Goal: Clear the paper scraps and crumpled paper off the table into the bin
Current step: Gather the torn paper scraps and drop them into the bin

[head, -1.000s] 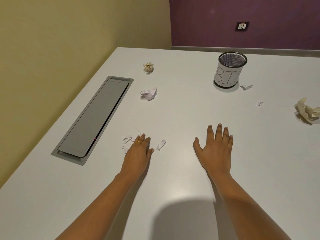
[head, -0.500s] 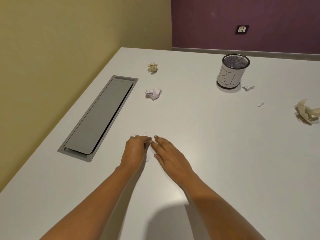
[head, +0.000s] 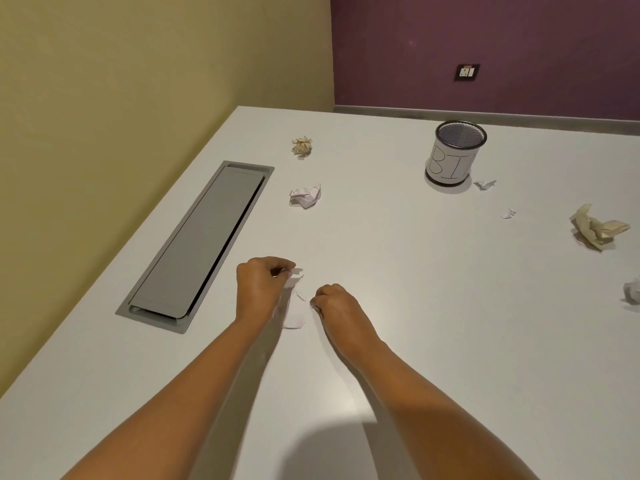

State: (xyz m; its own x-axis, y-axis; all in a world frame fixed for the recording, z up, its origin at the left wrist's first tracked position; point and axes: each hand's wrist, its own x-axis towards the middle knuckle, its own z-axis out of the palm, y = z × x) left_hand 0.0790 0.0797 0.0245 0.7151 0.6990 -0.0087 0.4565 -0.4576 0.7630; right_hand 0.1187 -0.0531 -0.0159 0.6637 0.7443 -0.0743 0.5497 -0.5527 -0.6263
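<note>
My left hand has its fingers curled round small white paper scraps, some of which lie loose on the white table between my hands. My right hand is curled too, and seems to pinch a scrap at its fingertips. A mesh bin labelled BIN stands upright at the far right. One white crumpled paper lies beyond my left hand, a beige one further back. Two tiny scraps lie beside the bin. A beige crumpled paper sits at the right.
A grey cable hatch is set flush into the table at the left. Another white crumpled paper shows at the right frame edge. The table meets a yellow wall on the left and a purple wall behind.
Both hands lay flat and apart a second ago. They swept together over the scraps, then curled into fists around them; the right hand has drawn back slightly to the right.
</note>
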